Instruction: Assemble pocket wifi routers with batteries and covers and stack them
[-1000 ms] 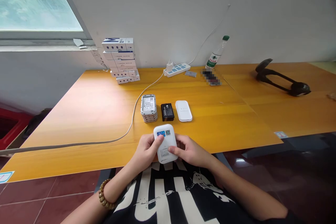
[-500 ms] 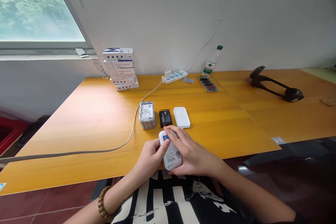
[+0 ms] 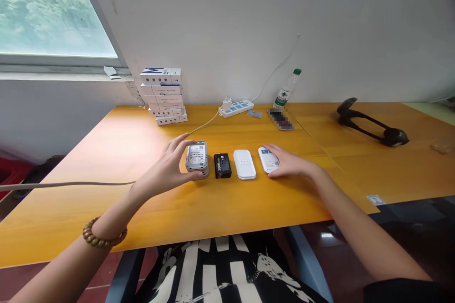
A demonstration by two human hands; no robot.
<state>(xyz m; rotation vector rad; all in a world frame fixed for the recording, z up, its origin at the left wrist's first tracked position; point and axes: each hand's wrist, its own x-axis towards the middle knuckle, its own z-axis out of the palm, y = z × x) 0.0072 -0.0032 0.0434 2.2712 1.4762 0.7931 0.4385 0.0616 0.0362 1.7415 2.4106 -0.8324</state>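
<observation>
White device [image 3: 267, 161], between right-hand fingers [image 3: 275, 148]

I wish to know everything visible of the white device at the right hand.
The white device is a rounded rectangle, plastic-looking, with a blue label near its far end and faint grey print. It appears to lie flat on the table, right of the white covers. The right hand spans it, thumb at the near edge, fingers at the far one, partly hiding its right side.

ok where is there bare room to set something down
Bare table shows between its front edge and the 3000mAh battery, and between the right hand and the black looped device. Crowded: the row from left hand to right.
</observation>
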